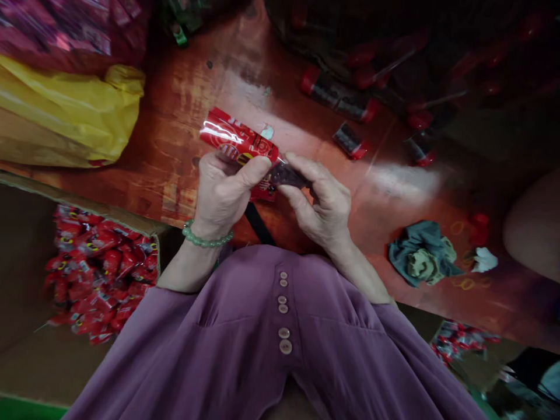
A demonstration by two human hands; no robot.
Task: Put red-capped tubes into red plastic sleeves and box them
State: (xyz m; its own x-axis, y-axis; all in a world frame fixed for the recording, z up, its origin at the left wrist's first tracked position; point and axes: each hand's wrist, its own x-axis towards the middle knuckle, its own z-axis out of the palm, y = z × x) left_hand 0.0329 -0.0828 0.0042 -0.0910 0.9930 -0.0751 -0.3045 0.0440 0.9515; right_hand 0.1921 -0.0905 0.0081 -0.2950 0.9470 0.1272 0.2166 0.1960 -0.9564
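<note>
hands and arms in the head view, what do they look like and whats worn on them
Both are ungloved. The left hand has a bracelet of round, pale green beads at its wrist; the right hand shows none. The forearms are bare below mauve sleeves.

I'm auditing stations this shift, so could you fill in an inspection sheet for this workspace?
Surface: reddish table, worn, with pale patches.
Job's things: red printed wrapper, with a dark piece at one end; whether inserted, cannot tell.
Clutter: crumpled grey-green cloth, white scrap, dark containers with red ends.
Hands: left hand grips the wrapper; right hand holds the dark piece.
Cables: nothing seen.
Surroundings: yellow bag; cardboard box holding red packets.
</note>
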